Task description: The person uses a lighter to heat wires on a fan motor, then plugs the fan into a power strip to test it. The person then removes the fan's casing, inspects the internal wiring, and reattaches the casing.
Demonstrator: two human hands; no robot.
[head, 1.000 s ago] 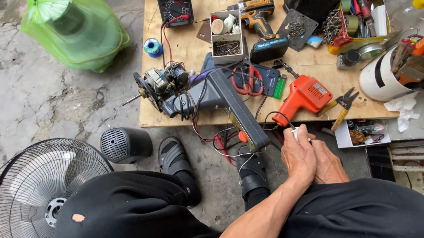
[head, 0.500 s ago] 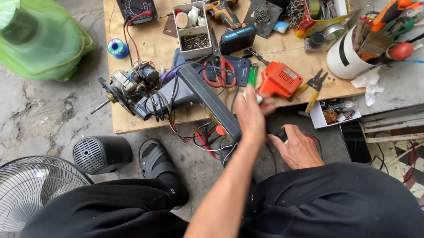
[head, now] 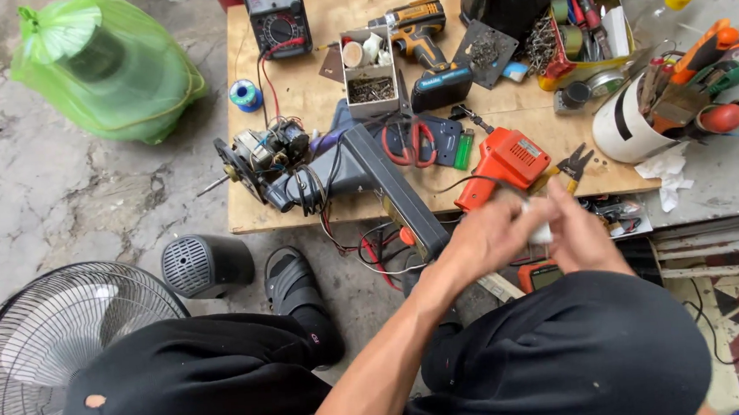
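Observation:
My left hand (head: 484, 236) and my right hand (head: 583, 235) meet just below the front edge of the wooden board (head: 311, 91), above my knees. Both pinch a small white object (head: 543, 232), which is blurred by motion and cannot be made out further. Right above the hands lies an orange soldering gun (head: 508, 160) with its cord. To the left, a dismantled fan motor (head: 255, 159) with loose wires sits on a grey fan neck (head: 385, 185) that hangs over the board's edge.
On the board lie red-handled scissors (head: 412, 141), a multimeter (head: 277, 21), a cordless drill (head: 423, 33), a box of screws (head: 369, 84) and pliers (head: 574, 165). A white tub of tools (head: 625, 128) stands at the right. On the floor: fan grille (head: 62, 354), grey motor cover (head: 206, 264), green bag (head: 109, 70).
My left hand reached up to the board near the soldering gun, then came back down to my right hand. Both hands now close on the small white object.

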